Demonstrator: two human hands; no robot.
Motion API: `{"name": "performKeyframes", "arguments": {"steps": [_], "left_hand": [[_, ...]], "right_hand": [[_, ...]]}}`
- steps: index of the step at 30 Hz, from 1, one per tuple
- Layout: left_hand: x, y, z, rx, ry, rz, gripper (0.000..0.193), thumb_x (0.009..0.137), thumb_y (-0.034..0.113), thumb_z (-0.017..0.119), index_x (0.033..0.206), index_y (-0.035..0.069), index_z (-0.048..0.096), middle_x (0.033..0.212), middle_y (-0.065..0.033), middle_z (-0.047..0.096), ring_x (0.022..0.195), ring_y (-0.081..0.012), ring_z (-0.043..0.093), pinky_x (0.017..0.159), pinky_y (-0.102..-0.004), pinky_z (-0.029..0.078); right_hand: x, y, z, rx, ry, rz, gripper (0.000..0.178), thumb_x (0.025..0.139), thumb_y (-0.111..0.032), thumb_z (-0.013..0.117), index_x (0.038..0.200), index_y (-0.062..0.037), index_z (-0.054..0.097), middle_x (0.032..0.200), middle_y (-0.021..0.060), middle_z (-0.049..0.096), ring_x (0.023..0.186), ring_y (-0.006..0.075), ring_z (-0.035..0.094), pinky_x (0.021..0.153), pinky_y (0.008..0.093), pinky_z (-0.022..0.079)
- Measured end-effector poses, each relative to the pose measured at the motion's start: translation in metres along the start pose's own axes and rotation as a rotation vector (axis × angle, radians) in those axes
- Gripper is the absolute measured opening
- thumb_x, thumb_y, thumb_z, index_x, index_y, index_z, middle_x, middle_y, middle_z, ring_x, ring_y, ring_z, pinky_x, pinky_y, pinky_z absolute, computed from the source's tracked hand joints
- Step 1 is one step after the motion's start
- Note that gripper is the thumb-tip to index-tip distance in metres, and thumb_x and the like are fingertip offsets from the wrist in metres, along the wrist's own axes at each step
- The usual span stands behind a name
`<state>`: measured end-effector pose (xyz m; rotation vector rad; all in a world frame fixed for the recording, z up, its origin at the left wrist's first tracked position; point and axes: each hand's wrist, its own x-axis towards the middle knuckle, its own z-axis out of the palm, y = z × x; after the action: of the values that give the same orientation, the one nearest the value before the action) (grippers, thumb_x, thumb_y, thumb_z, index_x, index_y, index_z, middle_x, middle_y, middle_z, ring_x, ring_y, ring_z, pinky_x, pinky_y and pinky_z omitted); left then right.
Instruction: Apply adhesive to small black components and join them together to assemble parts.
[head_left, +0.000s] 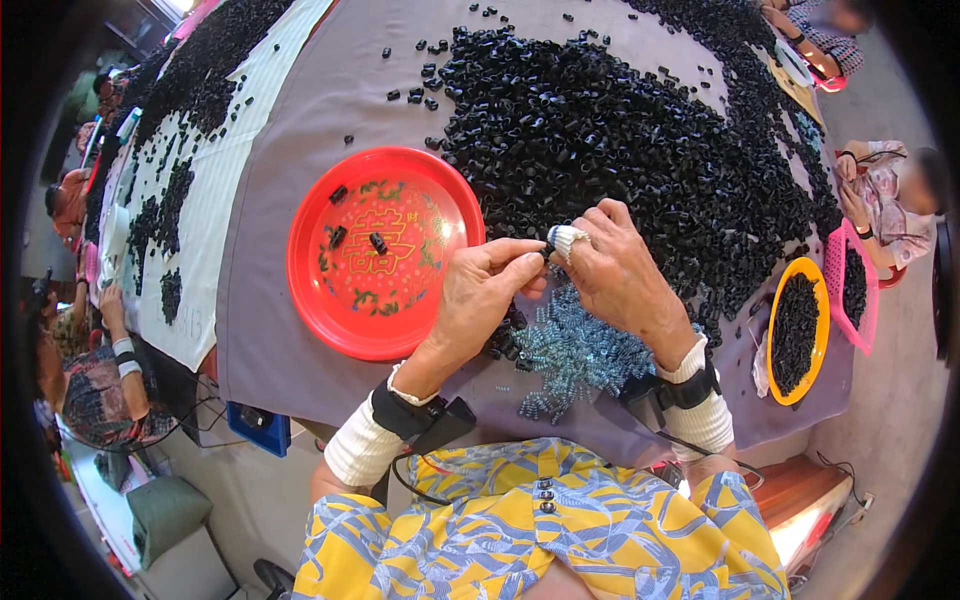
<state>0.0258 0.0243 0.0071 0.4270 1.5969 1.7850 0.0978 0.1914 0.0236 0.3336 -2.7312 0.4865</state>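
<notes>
Both close together at mid-frame: left hand (482, 298), slanted up from lower left, closed in a thumb-and-index pinch on a small black piece (548, 248) near centre; right hand (618, 275), arched over from lower right, fingers curled inward, grip too hidden to tell.

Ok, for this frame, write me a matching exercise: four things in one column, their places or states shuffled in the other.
Column one:
1. round red plastic tray
2. small blue-grey coils
3. oval yellow basket
4. white fabric finger covering

Column two:
A. worn on the right hand
B. beside the pink plastic basket
C. left of the left hand
D. heaped loosely

Pairs: 1-C, 2-D, 3-B, 4-A
</notes>
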Motion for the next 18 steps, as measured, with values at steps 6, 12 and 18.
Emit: {"name": "performKeyframes", "arguments": {"steps": [6, 12, 18], "left_hand": [[0.000, -0.005, -0.005, -0.175, 0.009, -0.147, 0.021, 0.090, 0.010, 0.057, 0.104, -0.004, 0.063, 0.087, -0.0074, 0.066, 0.075, -0.0128, 0.064, 0.071, -0.0266, 0.053], [-0.001, -0.004, 0.001, -0.300, 0.027, -0.187, 0.022, 0.092, 0.014, 0.055, 0.105, -0.002, 0.062, 0.091, -0.0070, 0.065, 0.081, -0.0143, 0.064, 0.076, -0.0293, 0.053], [-0.003, -0.005, -0.007, -0.440, -0.151, -0.275, 0.021, 0.095, 0.017, 0.048, 0.097, 0.000, 0.061, 0.091, -0.0081, 0.064, 0.086, -0.0158, 0.063, 0.080, -0.0322, 0.051]], "right_hand": [[0.005, -0.012, -0.001, -0.029, 0.009, 0.017, 0.021, 0.076, -0.023, 0.063, 0.076, -0.0021, 0.060, 0.075, 0.0100, 0.057, 0.078, 0.0253, 0.053, 0.085, 0.0426, 0.037], [0.002, -0.007, 0.013, -0.080, 0.072, 0.035, 0.030, 0.075, -0.032, 0.066, 0.076, -0.0018, 0.059, 0.071, 0.0112, 0.056, 0.076, 0.0263, 0.054, 0.087, 0.0444, 0.036], [0.001, -0.005, 0.015, 0.016, 0.071, 0.052, 0.031, 0.074, -0.032, 0.067, 0.073, -0.0023, 0.058, 0.071, 0.0112, 0.056, 0.075, 0.0262, 0.054, 0.086, 0.0437, 0.037]]}}
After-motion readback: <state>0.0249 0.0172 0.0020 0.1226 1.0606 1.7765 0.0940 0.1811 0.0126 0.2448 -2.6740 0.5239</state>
